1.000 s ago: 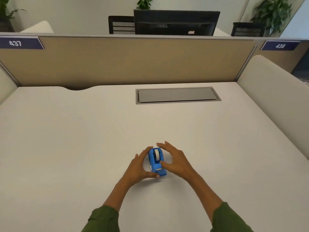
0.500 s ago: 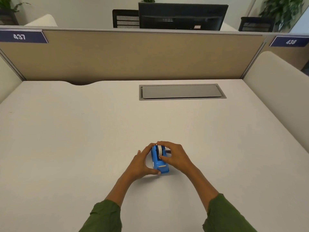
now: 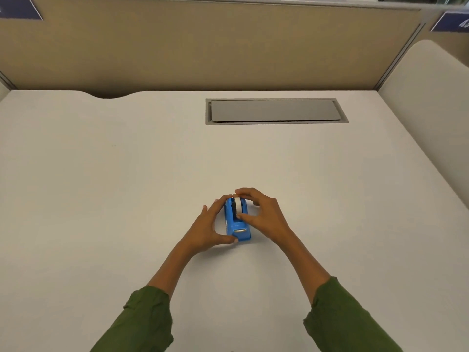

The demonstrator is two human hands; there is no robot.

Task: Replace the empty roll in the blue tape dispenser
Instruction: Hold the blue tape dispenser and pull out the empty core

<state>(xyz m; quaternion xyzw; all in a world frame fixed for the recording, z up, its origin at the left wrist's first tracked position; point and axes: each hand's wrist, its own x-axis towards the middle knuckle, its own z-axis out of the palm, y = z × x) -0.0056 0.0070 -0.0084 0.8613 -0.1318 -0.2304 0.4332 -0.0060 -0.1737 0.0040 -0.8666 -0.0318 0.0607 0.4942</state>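
Head view. The blue tape dispenser (image 3: 237, 226) stands on the desk (image 3: 101, 199), nearer its near edge than the far partition (image 3: 203, 47). The left hand (image 3: 208, 228) cups the dispenser's left side, thumb at its near end, fingers curled to its far end. The right hand (image 3: 264, 215) arches over it, thumb and fingertips pinching the white roll (image 3: 237, 208). The right palm hides the dispenser's right wall; whether the roll carries tape is unclear. Green sleeves (image 3: 142, 323) are cut off below.
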